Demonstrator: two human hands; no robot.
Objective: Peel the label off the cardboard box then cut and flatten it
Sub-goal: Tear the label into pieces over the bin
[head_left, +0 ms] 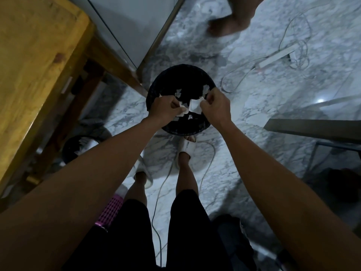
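Note:
Both my hands are held over a round black waste bin [162,83] on the marble floor. My left hand [164,110] pinches a torn white label scrap [182,111]. My right hand [215,106] pinches another white label piece [195,106] close beside it. Several small white scraps [178,93] lie inside the bin. The cardboard box is out of view.
A yellow wooden table [37,61] stands at the left, with a second dark bin [78,145] under it. A power strip [277,55] and cables [234,79] lie on the floor at the right. Another person's foot [230,22] is at the top. A pink basket [111,210] sits by my legs.

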